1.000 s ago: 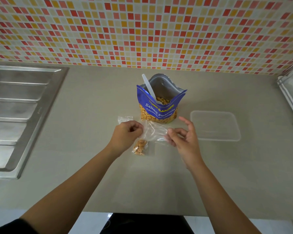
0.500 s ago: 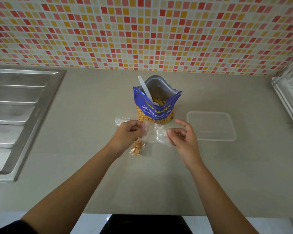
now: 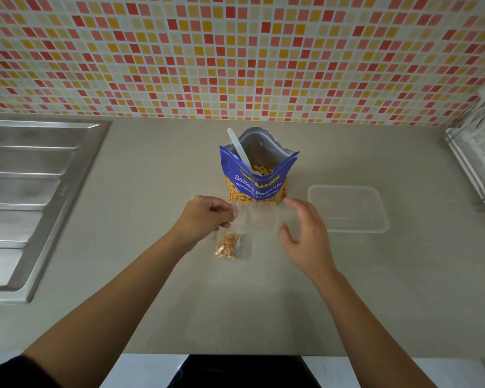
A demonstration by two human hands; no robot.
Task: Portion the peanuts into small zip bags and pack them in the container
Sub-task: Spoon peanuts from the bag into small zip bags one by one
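An open blue bag of salted peanuts [image 3: 254, 184] stands at the middle of the counter with a white plastic spoon [image 3: 239, 150] stuck in it. Just in front of it my left hand [image 3: 200, 219] pinches the left edge of an empty clear zip bag [image 3: 256, 218]. My right hand [image 3: 304, 236] is at the bag's right edge, blurred, with its fingers spread and relaxed; whether it touches the bag is unclear. A small zip bag with peanuts in it [image 3: 228, 246] lies on the counter under my left hand. The clear plastic container [image 3: 347, 210] sits to the right.
A steel sink with a ribbed drainboard [image 3: 31, 191] fills the left side. A white wire dish rack [image 3: 479, 158] stands at the right edge. A mosaic tile wall runs along the back. The counter's front edge is close to my body.
My right hand has let go of its pinch on the empty zip bag and spread its fingers. My left hand keeps hold of the bag's left edge.
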